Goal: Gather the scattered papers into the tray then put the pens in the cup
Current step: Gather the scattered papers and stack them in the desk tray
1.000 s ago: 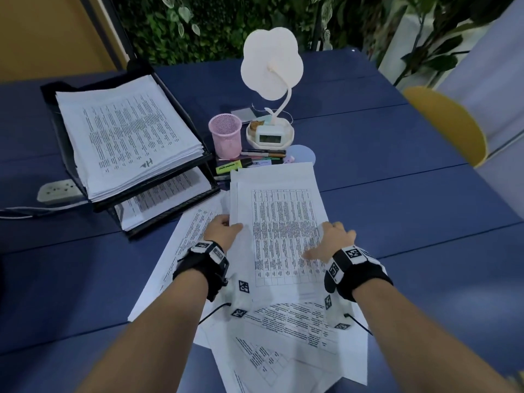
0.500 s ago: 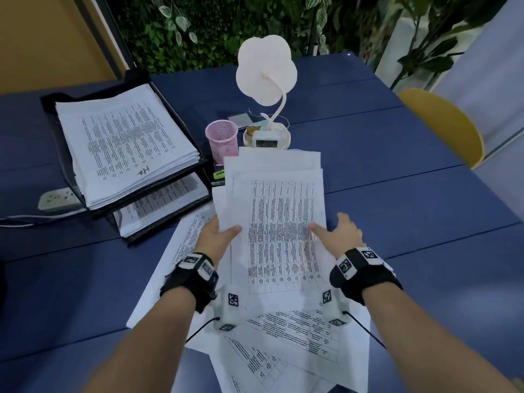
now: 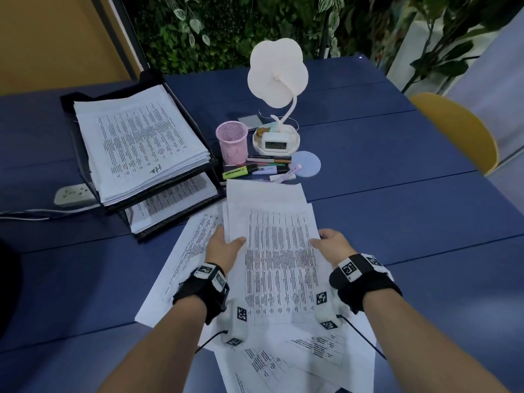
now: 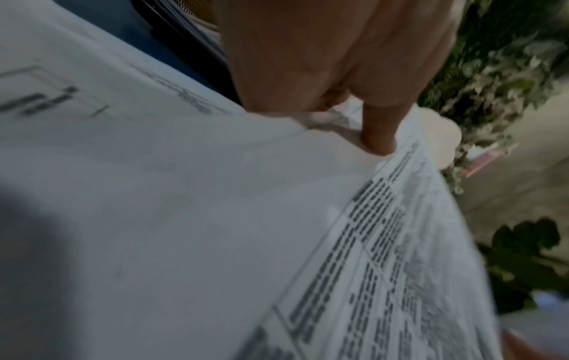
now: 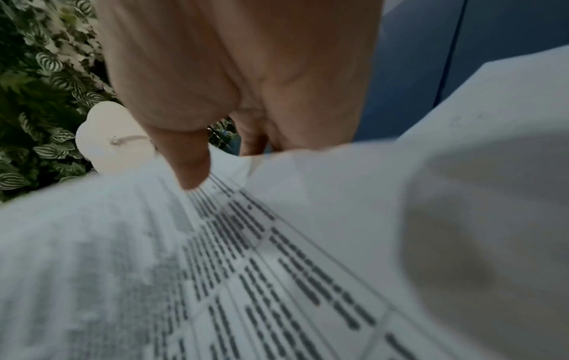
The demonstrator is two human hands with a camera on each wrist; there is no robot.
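Observation:
A bundle of printed papers (image 3: 275,251) is lifted off the table between both hands. My left hand (image 3: 226,245) grips its left edge, thumb on top; the wrist view shows the thumb (image 4: 378,136) pressing the sheet (image 4: 215,219). My right hand (image 3: 329,242) grips the right edge, thumb (image 5: 191,165) on the paper (image 5: 277,268). More loose sheets (image 3: 297,361) lie on the table under my wrists. The black two-tier tray (image 3: 181,109) stands at the back left with a thick paper stack. A pink mesh cup (image 3: 232,141) stands beside it, with several pens and highlighters (image 3: 261,167) lying in front.
A white flower-shaped lamp with a clock base (image 3: 276,109) stands behind the pens, a round pale coaster (image 3: 306,163) next to them. A white power strip (image 3: 73,194) lies left of the tray. A yellow chair (image 3: 459,131) is at the right table edge; plants line the back.
Both hands have taken hold of the paper bundle by its sides and raised it off the table; a second ago they were pressing on the sheets. The pens show again beyond its far edge.

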